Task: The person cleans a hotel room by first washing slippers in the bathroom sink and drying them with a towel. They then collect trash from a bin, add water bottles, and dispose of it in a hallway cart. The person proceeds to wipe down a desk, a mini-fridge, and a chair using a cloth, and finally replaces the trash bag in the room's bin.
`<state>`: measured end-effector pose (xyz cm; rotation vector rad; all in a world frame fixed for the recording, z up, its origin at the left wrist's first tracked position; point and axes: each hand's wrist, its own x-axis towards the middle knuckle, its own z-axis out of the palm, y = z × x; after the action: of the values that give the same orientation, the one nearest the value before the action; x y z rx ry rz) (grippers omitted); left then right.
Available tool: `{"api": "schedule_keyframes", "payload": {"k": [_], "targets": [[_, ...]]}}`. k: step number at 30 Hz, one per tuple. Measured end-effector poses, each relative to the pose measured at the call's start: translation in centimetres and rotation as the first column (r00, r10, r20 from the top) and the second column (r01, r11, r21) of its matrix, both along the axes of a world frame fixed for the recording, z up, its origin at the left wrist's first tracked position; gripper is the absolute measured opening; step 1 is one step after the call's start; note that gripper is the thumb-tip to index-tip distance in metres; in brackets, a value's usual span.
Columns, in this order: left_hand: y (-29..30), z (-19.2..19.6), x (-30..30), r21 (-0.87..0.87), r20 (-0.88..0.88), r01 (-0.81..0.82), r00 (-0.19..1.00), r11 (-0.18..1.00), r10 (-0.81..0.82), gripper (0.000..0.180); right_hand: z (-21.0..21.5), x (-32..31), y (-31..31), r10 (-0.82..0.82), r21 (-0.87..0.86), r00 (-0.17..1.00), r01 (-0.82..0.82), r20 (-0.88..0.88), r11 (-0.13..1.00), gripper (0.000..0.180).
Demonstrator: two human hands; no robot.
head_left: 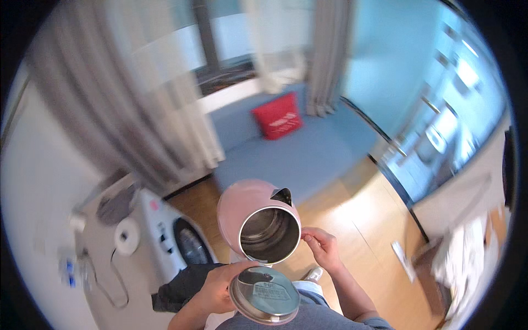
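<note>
A pink electric kettle point(240, 206) is tilted toward me with its lid point(264, 294) swung open, so the bare steel inside point(269, 235) shows. My left hand point(219, 286) grips the kettle near its handle, just beside the open lid. My right hand point(323, 246) hovers close to the kettle's rim on the right, with the fingers curled together and nothing visibly in them. The kettle's black spout point(282, 196) points away from me.
A white washing machine point(165, 242) with a paper roll point(127, 236) on top stands at the left. A blue sofa point(297, 154) with a red cushion point(278, 115) lies ahead under grey curtains point(126, 110). Wooden floor point(368, 220) runs to the right, toward white cloth point(467, 258).
</note>
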<state>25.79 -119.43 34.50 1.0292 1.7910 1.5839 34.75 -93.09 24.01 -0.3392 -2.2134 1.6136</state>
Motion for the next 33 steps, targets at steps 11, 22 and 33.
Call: {"api": "schedule_keyframes", "payload": {"k": [11, 22, 33], "targets": [[37.5, -14.0, 6.5, -0.119, 0.471, 0.562, 0.758, 0.818, -0.452, 0.047, -7.8, 33.3, 16.0, -0.775, 0.139, 0.564, 0.776, 0.285, 0.615, 0.014], [79.3, -30.3, 11.5, -0.695, 0.375, 0.561, 0.816, 0.449, -0.439, 0.025, -17.7, 41.8, 22.8, -0.927, 0.014, 0.106, 0.993, 0.359, 0.119, 0.017], [126.1, -29.1, 13.2, -0.967, 0.111, 0.255, 0.461, 0.012, -0.88, 0.013, -14.0, 41.4, 34.2, -0.728, 0.25, -0.165, 0.968, 0.665, 0.01, 0.02]]}}
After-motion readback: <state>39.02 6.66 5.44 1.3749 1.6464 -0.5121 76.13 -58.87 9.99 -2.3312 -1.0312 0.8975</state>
